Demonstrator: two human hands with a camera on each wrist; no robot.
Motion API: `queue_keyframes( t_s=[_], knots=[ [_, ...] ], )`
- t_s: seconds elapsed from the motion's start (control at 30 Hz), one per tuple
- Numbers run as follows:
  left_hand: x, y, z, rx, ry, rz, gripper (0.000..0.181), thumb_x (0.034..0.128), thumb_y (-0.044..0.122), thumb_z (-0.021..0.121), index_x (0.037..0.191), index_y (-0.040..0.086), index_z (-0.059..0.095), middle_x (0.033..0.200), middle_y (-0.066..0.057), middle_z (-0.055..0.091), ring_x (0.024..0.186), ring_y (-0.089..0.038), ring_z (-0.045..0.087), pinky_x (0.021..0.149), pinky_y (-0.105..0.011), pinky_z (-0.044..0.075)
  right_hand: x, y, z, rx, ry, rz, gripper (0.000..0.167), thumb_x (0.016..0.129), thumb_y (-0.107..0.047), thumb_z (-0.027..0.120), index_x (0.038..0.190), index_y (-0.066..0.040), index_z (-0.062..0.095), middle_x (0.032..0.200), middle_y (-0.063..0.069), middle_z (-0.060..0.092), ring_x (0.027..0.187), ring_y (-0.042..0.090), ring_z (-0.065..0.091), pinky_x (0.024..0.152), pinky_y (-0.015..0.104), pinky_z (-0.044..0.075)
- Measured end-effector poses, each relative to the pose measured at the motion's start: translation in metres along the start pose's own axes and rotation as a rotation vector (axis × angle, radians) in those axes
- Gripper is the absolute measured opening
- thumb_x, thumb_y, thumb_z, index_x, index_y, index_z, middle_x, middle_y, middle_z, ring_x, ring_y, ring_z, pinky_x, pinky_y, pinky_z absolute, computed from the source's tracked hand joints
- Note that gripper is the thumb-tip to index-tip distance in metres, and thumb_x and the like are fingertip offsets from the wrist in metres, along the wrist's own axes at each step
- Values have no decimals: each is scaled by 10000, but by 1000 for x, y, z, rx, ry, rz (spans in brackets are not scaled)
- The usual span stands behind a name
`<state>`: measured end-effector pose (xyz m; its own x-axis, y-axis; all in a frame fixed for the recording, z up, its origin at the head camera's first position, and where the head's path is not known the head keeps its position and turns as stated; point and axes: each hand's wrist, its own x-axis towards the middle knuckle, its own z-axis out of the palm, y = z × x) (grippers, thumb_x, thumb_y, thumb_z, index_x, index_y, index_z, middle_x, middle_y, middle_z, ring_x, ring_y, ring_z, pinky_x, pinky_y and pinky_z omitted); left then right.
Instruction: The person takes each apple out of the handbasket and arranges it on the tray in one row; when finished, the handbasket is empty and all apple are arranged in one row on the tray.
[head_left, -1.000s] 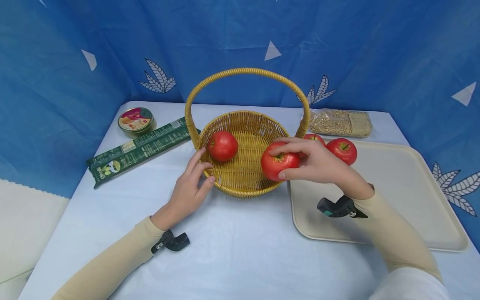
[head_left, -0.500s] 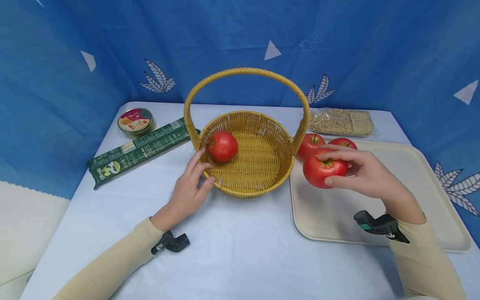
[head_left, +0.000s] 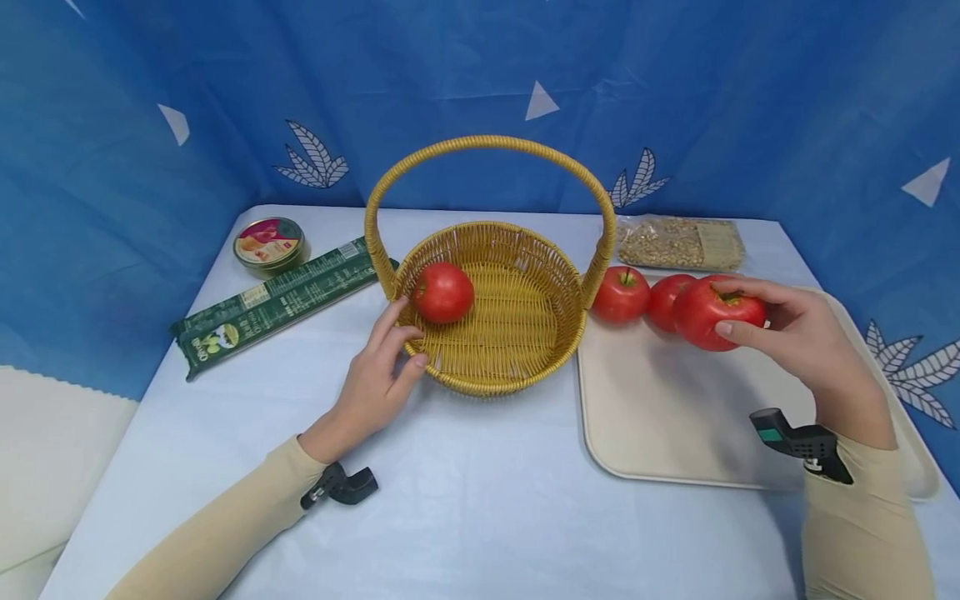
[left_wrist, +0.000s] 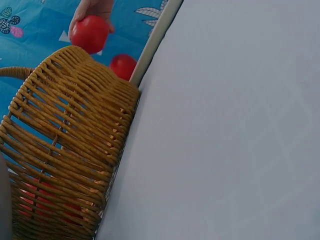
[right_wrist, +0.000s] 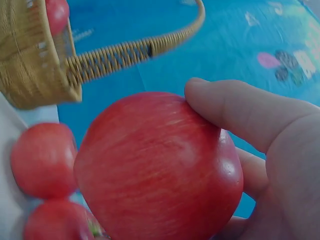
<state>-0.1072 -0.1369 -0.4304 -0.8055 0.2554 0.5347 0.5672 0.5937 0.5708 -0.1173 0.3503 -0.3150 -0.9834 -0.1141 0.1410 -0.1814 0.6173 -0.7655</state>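
My right hand (head_left: 813,333) grips a red apple (head_left: 718,313) over the beige tray (head_left: 675,417), thumb on the near side and fingers on the far side; the right wrist view shows this apple (right_wrist: 160,167) large. Two more apples, one (head_left: 621,295) beside the basket and another (head_left: 667,302) partly behind the held one, are at the tray's back left. The wicker basket (head_left: 498,385) stands upright with one apple (head_left: 443,292) inside at its left. My left hand (head_left: 372,392) rests on the basket's near left rim, fingers relaxed.
A green packet (head_left: 277,304) lies left of the basket, with a round tin (head_left: 269,243) behind it. Behind the tray lies a clear bag of grains (head_left: 678,243). The basket's tall handle (head_left: 487,142) arches upward; a blue cloth (head_left: 465,75) hangs at the back.
My right hand has carried the held apple from over the basket's right side rightward to above the tray. My left hand and the basket have stayed in place.
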Motion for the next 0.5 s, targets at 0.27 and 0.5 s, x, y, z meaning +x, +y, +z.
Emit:
queue_keyframes(
  t_s=[0.27, 0.5],
  knots=[
    [1, 0, 0, 6, -2, -4, 684, 1047, 644, 314, 1183, 39, 603, 1596, -205, 398, 785, -196, 543, 622, -387, 470, 2, 22, -20, 2, 114, 208, 547, 968, -143, 699, 1487, -159, 528, 1184, -289, 514, 1057, 1, 476, 686, 84, 513],
    [1, 1, 0, 6, -4, -9, 689, 1045, 648, 312, 1180, 40, 606, 1601, -198, 396, 789, -192, 543, 619, -378, 469, 8, 40, -23, 23, 153, 262, 569, 967, -211, 706, 1501, -178, 514, 1181, -273, 488, 1075, 12, 437, 674, 88, 517]
  ],
)
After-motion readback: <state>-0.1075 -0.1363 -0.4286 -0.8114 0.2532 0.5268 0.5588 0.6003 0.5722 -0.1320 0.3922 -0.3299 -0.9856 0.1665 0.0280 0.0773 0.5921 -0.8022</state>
